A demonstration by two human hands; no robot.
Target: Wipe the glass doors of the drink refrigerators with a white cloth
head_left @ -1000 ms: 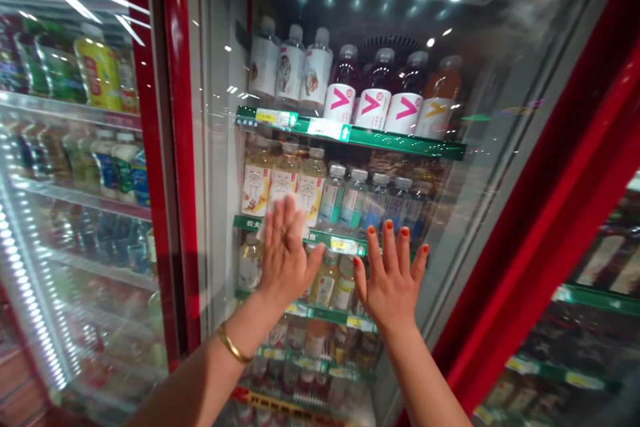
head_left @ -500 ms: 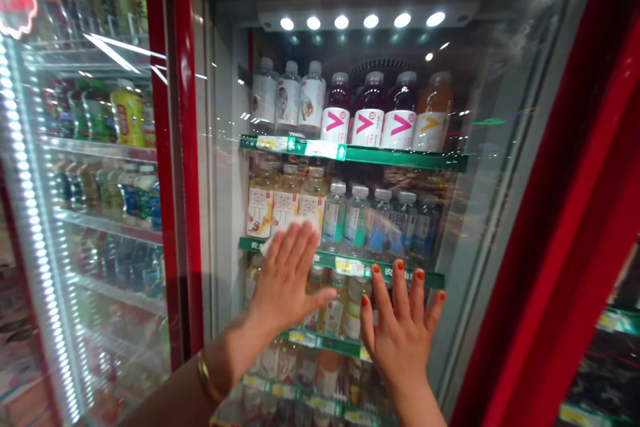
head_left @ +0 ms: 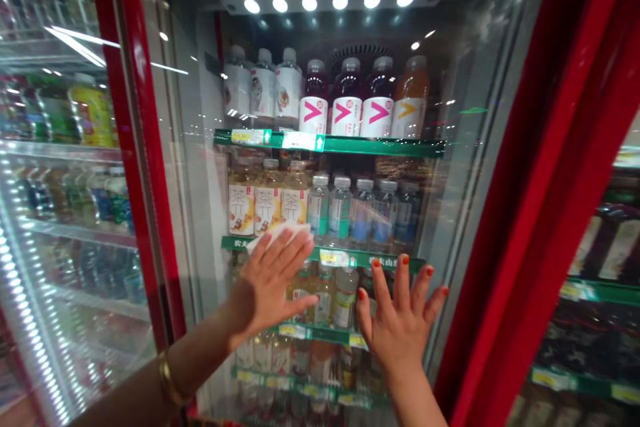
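Note:
My left hand [head_left: 273,280], with a gold bangle [head_left: 171,379] at the wrist, lies flat with a white tissue [head_left: 280,235] pressed under its fingers against the glass door [head_left: 450,213]. Only the tissue's upper edge shows past the fingertips. To the right, my right hand [head_left: 399,320] has its fingers spread at the same glass and holds nothing; its nails are orange-red. Behind the pane, bottles stand on shelves. Tea bottles [head_left: 267,207] with white labels are above my left hand, and clear bottles with blue labels [head_left: 383,217] are above my right hand.
A thick red frame [head_left: 535,213] borders the door on the right, with a red post [head_left: 143,147] on the left. Another lit drinks cooler [head_left: 75,227] stands at the left, and more shelves [head_left: 580,293] show at the right. Lamps reflect in the glass.
The view has swung a little to the right. My left hand and the tissue have shifted left in the picture, its fingers slanting more to the right. My right hand stays nearly in place.

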